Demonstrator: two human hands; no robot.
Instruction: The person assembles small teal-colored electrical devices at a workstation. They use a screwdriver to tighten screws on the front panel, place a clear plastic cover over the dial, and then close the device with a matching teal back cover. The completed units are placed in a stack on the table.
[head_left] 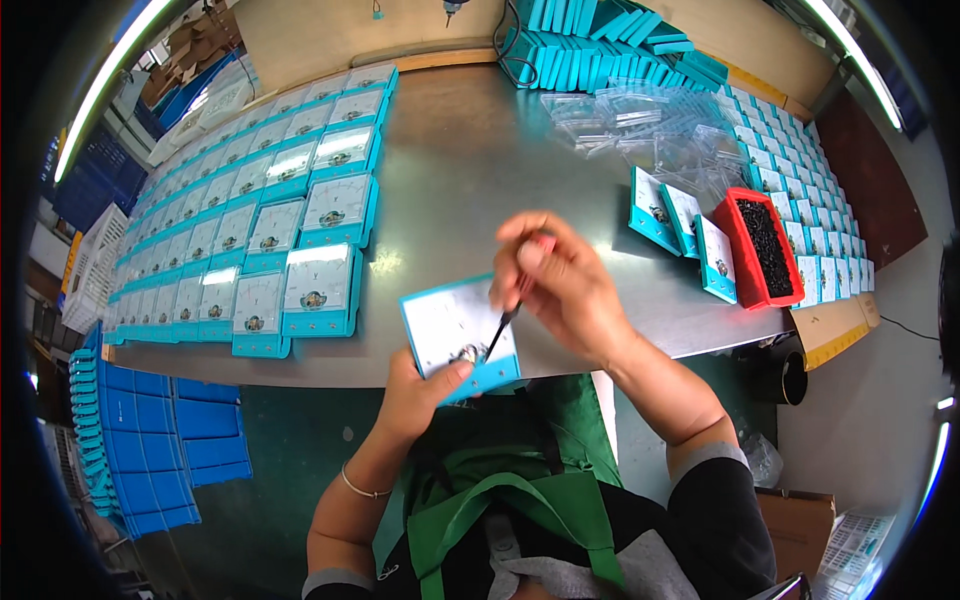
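Observation:
A square panel meter (440, 322) with a white face and a teal back is tilted up near the table's front edge. My left hand (412, 393) grips it by its lower left side, the thumb lying across the front. Closed around the red handle of a screwdriver (506, 320), my right hand (568, 290) holds it above the meter. The dark shaft slants down to the lower part of the meter's face. Whether the tip touches a screw is too small to tell.
Rows of similar meters (265, 225) fill the table's left side; more meters (820, 235) line the right. A red bin (727, 207) holds small black parts, with three meters (658, 212) beside it. Clear plastic covers (640, 120) and teal housings (570, 62) are piled behind.

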